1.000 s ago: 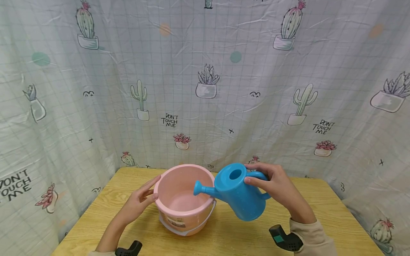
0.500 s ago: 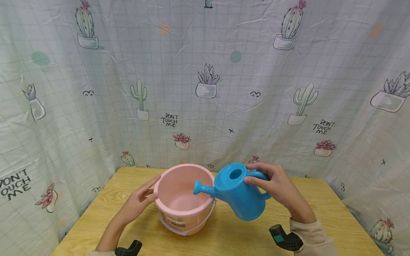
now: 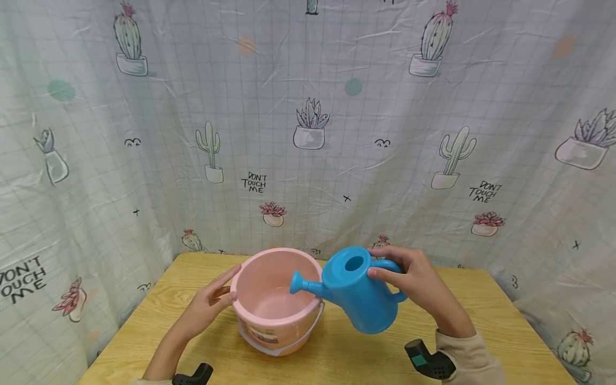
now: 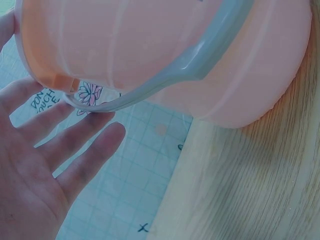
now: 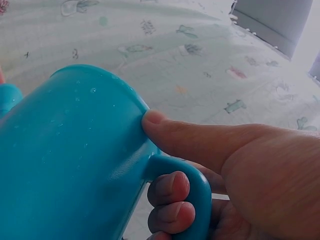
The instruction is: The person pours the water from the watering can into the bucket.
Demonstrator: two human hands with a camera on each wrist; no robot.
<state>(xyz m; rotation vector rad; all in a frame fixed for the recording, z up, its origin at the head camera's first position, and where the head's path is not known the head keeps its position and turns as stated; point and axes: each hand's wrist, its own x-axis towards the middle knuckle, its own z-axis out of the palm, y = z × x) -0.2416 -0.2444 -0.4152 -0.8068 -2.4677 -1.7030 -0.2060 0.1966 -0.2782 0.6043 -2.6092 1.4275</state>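
Observation:
A pink bucket (image 3: 276,323) stands upright on the table, its pale handle (image 3: 289,350) hanging down in front. My left hand (image 3: 207,305) rests against its left rim; in the left wrist view the fingers (image 4: 75,135) are spread and fairly straight beside the bucket handle. My right hand (image 3: 406,272) grips the handle of a blue watering can (image 3: 363,299), fingers curled through the loop and thumb (image 5: 185,137) pressed on the can's body. The can tilts left, with its spout head (image 3: 297,282) over the bucket's opening. Small drops wet its side. No stream from the spout is visible.
The yellow wooden table (image 3: 457,299) carries the bucket. A curtain (image 3: 308,203) printed with cacti hangs behind it and along both sides. Dark devices sit at both wrists, the right one (image 3: 430,361) beside a beige sleeve (image 3: 467,355).

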